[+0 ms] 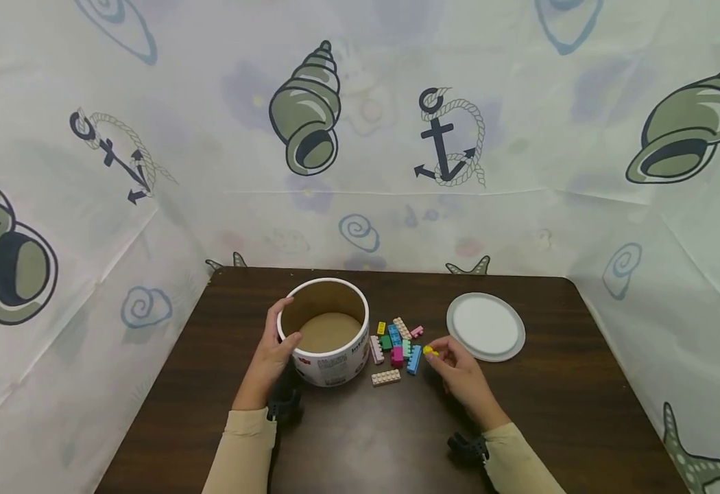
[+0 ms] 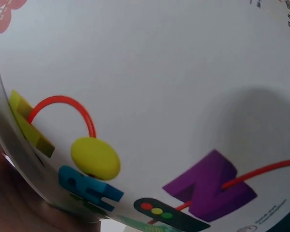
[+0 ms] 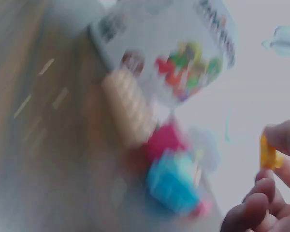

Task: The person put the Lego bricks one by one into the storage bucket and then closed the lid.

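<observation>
A white round tub [image 1: 330, 363] with printed sides stands tilted on the table, its mouth facing up toward me; only its plain inside shows. My left hand [image 1: 276, 350] grips its left rim, the thumb over the edge. In the left wrist view the printed tub wall [image 2: 150, 96] fills nearly everything. Between thumb and fingertips my right hand [image 1: 460, 374] pinches a small yellow toy brick [image 3: 268, 153]. Several building bricks lie in a loose group right of the tub, among them a blue one [image 1: 414, 359], a magenta one [image 1: 397, 357] and a beige one [image 1: 386, 377].
A white round lid [image 1: 486, 326] lies flat on the dark wooden table [image 1: 551, 384], beyond my right hand. Behind the table's far edge hangs a pale cloth [image 1: 385, 137] printed with shells and anchors, and it also runs along both sides.
</observation>
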The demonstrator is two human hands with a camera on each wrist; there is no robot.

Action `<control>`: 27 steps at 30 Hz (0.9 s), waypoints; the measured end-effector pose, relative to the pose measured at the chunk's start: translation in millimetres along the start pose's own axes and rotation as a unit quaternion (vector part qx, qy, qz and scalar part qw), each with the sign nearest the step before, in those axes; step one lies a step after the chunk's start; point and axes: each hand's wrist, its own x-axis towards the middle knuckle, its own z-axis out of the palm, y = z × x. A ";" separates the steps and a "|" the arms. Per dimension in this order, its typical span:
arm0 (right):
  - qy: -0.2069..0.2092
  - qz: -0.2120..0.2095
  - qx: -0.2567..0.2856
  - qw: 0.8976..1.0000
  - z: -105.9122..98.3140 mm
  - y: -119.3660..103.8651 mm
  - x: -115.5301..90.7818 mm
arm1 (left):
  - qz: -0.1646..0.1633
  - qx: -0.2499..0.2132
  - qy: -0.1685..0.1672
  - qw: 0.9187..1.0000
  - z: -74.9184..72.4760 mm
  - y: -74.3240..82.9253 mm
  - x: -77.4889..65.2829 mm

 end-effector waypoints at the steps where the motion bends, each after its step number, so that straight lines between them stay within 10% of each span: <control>1: 0.002 -0.012 0.011 1.000 6.6 -8.5 2.5 | -0.001 0.002 0.000 1.000 -0.5 0.3 -0.4; 17: -0.073 -0.221 0.133 0.963 107.6 -155.6 56.6 | -0.006 0.015 -0.002 1.000 -0.9 -4.5 -0.2; 27: -0.148 -0.104 0.135 0.974 163.6 -164.9 119.5 | 0.002 0.016 -0.002 1.000 1.2 0.8 4.1</control>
